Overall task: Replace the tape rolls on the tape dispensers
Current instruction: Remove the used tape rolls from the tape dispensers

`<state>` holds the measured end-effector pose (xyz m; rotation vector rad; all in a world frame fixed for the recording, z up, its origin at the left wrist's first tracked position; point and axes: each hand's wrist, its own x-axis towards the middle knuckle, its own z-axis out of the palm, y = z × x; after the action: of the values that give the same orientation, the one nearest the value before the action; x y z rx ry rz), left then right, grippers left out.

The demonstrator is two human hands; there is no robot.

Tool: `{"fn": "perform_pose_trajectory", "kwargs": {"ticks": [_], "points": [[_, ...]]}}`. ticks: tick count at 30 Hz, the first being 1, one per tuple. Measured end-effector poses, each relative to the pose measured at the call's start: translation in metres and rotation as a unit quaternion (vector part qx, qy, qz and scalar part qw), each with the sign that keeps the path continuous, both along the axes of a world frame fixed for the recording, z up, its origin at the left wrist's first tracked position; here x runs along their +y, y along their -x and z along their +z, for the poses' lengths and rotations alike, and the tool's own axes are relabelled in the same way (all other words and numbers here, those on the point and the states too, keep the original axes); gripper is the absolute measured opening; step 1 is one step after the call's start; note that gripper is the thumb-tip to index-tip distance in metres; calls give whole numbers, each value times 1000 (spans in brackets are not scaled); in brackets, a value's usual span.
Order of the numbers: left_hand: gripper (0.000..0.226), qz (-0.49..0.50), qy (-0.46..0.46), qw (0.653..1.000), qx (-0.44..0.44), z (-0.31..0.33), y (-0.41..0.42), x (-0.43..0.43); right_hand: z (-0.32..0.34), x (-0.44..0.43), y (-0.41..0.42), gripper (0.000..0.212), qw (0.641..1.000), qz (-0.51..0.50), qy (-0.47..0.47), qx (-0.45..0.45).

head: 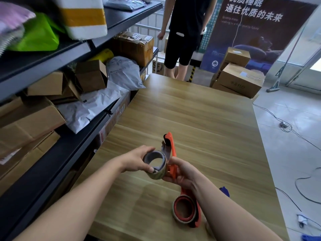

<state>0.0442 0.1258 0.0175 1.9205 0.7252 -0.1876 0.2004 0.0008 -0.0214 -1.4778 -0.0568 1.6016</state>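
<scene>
A long wood-grain table (199, 119) stands on a pale tiled floor (286, 136) strewn with cables (284, 126). A person in black (187, 32) stands at the table's far end, beside a printed banner (251, 32) with stacked cartons (239, 79) before it. Along the left, a dark metal rack (52, 54) has shelves crammed with cardboard boxes (31, 119) and grey poly mailers (97, 105).

Above the table's near half, the left hand (137, 160) grasps a tape roll (154, 162) with a grey core, thumb and fingers curled round it. The right hand (182, 174) is clenched around an orange tape dispenser (172, 153), which the roll touches; whether the roll sits on its hub cannot be told. A second dispenser (196, 221) lies on the table below the right wrist, holding a red-cored roll (184, 211).
</scene>
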Motion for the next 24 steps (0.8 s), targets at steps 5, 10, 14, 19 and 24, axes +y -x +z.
{"fn": "perform_pose_trajectory", "kwargs": {"ticks": [5,10,14,19,24], "points": [[76,-8,-85,996,-7,-2,0,-2,2,-1,2,17,999,14,-23,-22],[69,21,-102,994,-30,-7,2,-7,6,-2,4,23,997,28,-46,-52],[70,36,-133,990,-34,-14,2,-14,10,-2,3,24,997,30,-56,-48],[40,65,-173,982,-39,-12,-1,-12,11,-3,3,18,997,54,-39,-44],[31,77,-120,988,-66,-7,4,-6,10,1,11,11,997,29,-44,-51]]}}
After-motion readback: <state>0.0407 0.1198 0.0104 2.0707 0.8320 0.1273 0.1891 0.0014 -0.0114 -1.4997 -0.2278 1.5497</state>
